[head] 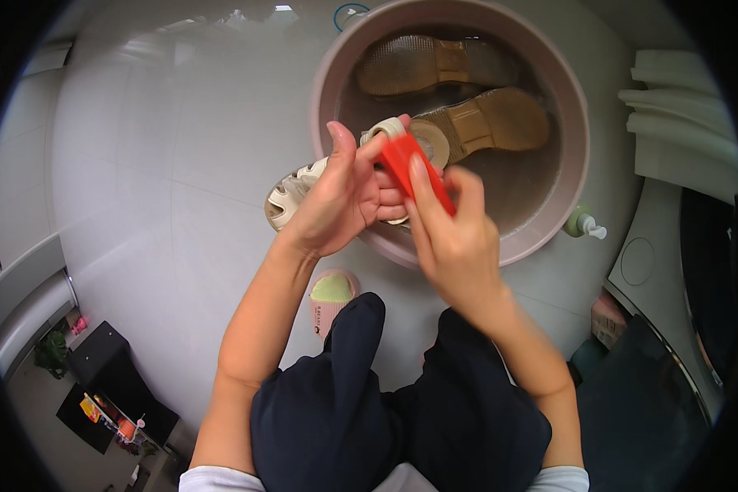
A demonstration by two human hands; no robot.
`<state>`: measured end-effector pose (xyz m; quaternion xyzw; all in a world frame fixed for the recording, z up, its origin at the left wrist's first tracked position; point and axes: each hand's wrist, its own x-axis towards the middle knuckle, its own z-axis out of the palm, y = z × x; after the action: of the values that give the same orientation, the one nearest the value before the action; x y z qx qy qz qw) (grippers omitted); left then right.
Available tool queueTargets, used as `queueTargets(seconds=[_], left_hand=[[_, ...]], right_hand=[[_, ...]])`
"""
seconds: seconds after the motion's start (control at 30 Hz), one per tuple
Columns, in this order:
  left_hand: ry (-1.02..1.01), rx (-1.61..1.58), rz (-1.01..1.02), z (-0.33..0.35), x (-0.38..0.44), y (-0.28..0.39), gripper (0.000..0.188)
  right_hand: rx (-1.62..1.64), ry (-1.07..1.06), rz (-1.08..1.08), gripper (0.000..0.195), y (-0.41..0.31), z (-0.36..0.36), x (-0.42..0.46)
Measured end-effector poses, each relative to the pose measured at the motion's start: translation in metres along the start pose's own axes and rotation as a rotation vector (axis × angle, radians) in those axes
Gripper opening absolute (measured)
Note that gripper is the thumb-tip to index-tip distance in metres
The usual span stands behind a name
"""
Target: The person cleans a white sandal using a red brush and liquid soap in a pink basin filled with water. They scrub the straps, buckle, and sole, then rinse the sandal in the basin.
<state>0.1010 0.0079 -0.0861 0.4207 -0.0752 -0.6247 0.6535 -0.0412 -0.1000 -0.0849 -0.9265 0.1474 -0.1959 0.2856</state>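
Observation:
My left hand (350,190), palm up and thumb raised, holds up a cream-white strappy sandal (292,195) over the near left rim of a pink plastic basin (575,160). Its index finger is at the sandal's strap (388,127); the palm hides much of the shoe. In my right hand (458,234) is a red block-shaped brush (417,175), slightly blurred, against the strap and left fingertips. Its underside is out of sight. Murky water (498,190) fills the basin, where two shoes with brown soles, a far one (452,58) and a nearer one (498,120), lie sole up.
A green pump bottle (578,222) stands right of the basin. White folded fabric or padding (676,117) and a grey appliance (636,258) flank the right side. A pink slipper (332,301) is on the tiled floor (209,141) before me. Lower left stands a black cabinet (107,357).

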Motion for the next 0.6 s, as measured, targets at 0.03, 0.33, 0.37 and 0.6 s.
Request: queueTargets(seconds=[0.03, 0.33, 0.37, 0.6], left_hand=[[-0.006, 0.001, -0.012, 0.0, -0.002, 0.001, 0.103], [0.032, -0.007, 0.009, 0.003, -0.001, -0.002, 0.107], [0.011, -0.001, 0.0, 0.003, -0.001, -0.003, 0.106], [-0.032, -0.028, -0.021, -0.007, -0.002, 0.001, 0.106]], right_hand=[[0.076, -0.007, 0.025, 0.05, 0.0, 0.003, 0.018], [-0.024, -0.031, 0.029, 0.047, -0.002, -0.008, -0.029], [0.011, -0.015, 0.025, 0.048, -0.002, -0.006, -0.02], [-0.019, 0.049, -0.047, 0.05, 0.007, 0.006, -0.002]])
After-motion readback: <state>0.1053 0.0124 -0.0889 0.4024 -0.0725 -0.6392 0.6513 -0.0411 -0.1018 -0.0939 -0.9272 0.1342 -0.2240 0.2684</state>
